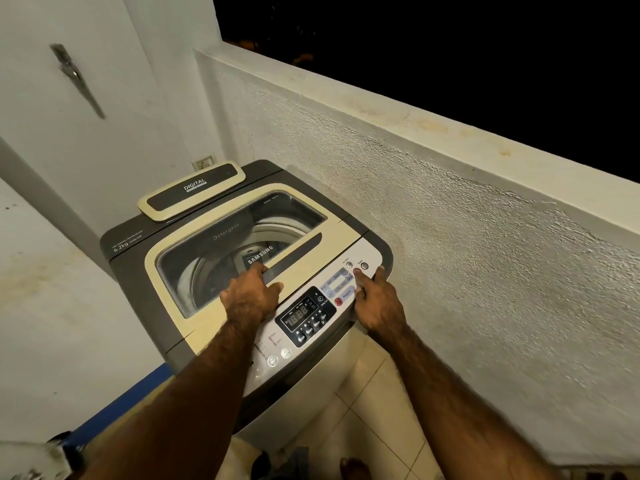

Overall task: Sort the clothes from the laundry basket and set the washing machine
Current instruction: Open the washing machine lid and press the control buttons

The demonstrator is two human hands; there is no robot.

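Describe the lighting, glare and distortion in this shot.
Head view: warm artificial light falls on the washing machine and parapet wall, with black night beyond. Wide-angle distortion tilts the verticals. Soft reflections haze the lid window, yet the lit display stays legible. The centre is sharp, and the wall texture smears toward the lower right.

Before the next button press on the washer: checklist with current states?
1. Cream-framed glass lid flat on the grey top-load washing machine: ok.
2. Black digital display lit: ok.
3. Right hand index fingertip on a round button at the panel's right end: ok; which button, cannot tell.
4. Left hand clear of the lid: not ok, it rests on the lid's dark handle.
5. Clothes in the steel drum: cannot tell through the glass.
6. Program chosen: cannot tell, labels too small.
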